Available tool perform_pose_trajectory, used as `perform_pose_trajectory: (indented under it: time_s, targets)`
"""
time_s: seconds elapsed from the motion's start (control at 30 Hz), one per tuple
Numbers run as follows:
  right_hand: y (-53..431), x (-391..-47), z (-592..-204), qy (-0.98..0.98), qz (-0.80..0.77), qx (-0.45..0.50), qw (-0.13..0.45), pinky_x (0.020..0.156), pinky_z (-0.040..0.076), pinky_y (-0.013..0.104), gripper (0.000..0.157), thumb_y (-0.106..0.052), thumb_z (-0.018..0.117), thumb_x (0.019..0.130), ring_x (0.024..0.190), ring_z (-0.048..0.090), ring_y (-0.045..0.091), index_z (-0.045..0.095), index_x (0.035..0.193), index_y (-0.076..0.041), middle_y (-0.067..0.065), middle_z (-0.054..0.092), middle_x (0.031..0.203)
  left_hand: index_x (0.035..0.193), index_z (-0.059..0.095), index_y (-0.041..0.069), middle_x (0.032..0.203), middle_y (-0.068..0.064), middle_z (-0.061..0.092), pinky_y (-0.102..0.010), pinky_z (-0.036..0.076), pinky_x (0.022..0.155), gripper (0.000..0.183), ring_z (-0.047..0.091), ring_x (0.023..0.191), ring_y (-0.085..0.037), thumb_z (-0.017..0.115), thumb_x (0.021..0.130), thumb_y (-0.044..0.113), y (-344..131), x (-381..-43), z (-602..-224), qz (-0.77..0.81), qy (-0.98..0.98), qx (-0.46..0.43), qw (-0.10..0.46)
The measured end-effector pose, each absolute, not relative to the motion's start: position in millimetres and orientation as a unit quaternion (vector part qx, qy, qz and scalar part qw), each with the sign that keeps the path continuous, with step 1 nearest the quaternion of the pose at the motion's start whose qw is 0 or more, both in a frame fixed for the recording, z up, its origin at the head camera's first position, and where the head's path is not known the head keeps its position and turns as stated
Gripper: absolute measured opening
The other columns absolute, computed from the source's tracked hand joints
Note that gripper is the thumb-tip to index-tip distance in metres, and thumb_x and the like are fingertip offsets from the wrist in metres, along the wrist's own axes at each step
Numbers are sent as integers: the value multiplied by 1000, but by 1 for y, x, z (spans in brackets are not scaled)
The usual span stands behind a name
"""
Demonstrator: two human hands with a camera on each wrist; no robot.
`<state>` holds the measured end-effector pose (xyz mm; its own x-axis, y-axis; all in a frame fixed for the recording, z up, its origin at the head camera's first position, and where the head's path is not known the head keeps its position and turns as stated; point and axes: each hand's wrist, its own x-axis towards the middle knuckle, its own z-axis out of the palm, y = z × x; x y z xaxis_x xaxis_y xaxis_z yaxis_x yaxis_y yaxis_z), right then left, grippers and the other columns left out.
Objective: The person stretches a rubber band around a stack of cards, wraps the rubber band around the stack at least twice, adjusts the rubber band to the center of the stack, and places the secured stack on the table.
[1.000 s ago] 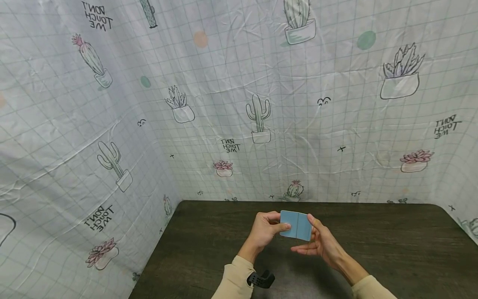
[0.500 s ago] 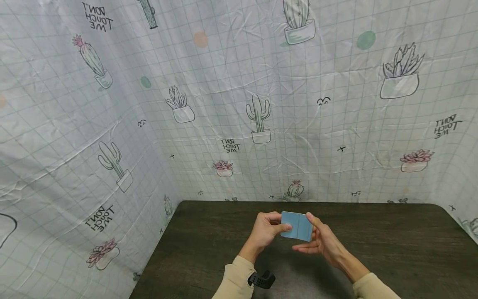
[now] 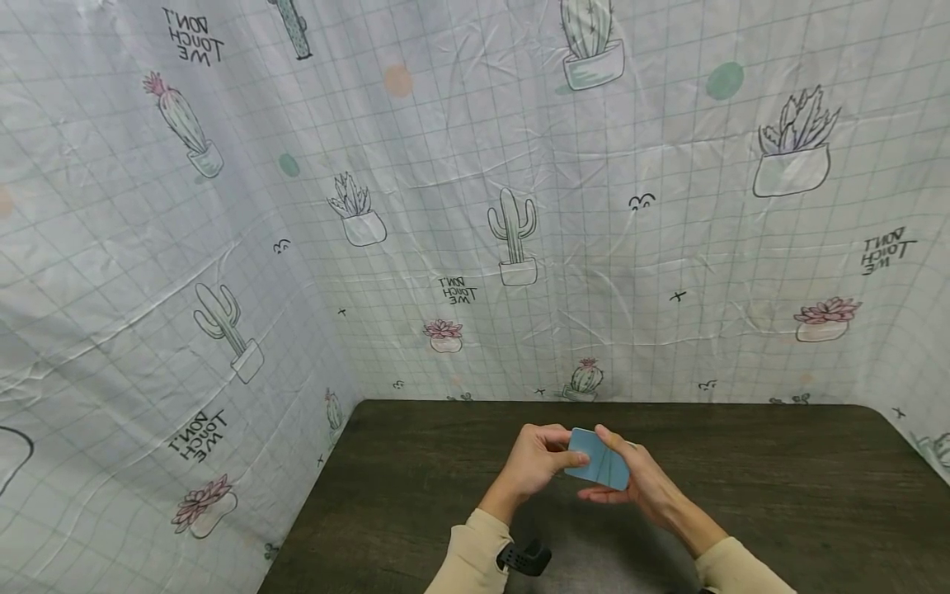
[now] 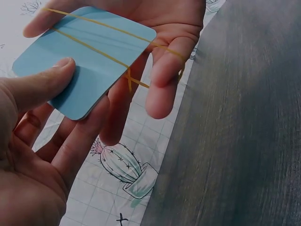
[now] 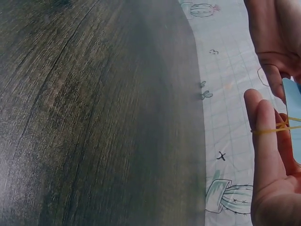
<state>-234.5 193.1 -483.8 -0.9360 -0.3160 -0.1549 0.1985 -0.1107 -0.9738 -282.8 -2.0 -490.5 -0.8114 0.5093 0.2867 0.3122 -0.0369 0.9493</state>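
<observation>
A stack of light blue cards is held above the table. My left hand pinches its left end, thumb on the top face and fingers beneath. A thin yellow rubber band crosses the face in two diverging strands. My right hand is at the right end, thumb at the upper edge. In the left wrist view the band passes over the right thumb and loops round a right finger, stretched past the cards' edge. The right wrist view shows the band round that finger; most of the cards lie outside it.
The dark wooden table runs under both hands to a back edge. White grid-patterned cloth with cactus drawings hangs behind and at the left. A black strap circles my left wrist.
The cards have turned clockwise and shifted slightly right and toward me. The band, earlier one line across them, now spreads into two strands. Both hands have closed in a little.
</observation>
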Motion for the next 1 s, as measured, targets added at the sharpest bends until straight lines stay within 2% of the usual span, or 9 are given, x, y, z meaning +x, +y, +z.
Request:
perform_pose_trajectory:
  time_s: [0.1,0.33,0.57,0.83,1.0]
  targets:
    - [192,-235,-483,643,-745,-41,174,82,57,51,84,-56,39,104,91,71,43,26,150,14,20,66,112,104,77,-5,88,-19,68,-29,47,55,18,56,63,-3,77,86,-1,-2,-283,-492,658,688,296,74]
    - [190,-235,-482,640,-749,-28,169,84,57,50,84,-56,42,104,90,72,41,27,150,13,19,68,111,102,75,-10,89,-28,65,-21,48,56,18,58,66,-5,76,85,-4,-1,-282,-493,675,676,288,71]
    - [188,-236,-484,641,-753,-7,151,81,59,47,82,-54,46,103,89,72,40,28,149,12,18,68,108,101,75,-9,88,-20,67,-21,49,56,17,61,67,-6,77,85,-3,-1,-282,-495,684,672,274,72]
    - [187,-236,-495,603,-790,-2,112,81,59,39,55,-36,57,104,86,74,30,55,131,11,16,73,101,102,75,-9,89,-12,70,-20,51,58,20,65,72,-8,78,83,-5,1,-282,-498,711,662,231,59]
    - [184,-236,-501,607,-789,18,94,83,58,39,59,-38,59,103,85,74,28,54,132,13,15,73,103,103,75,-9,91,-11,71,-20,54,59,21,66,73,-9,78,82,-7,3,-282,-501,729,654,196,58]
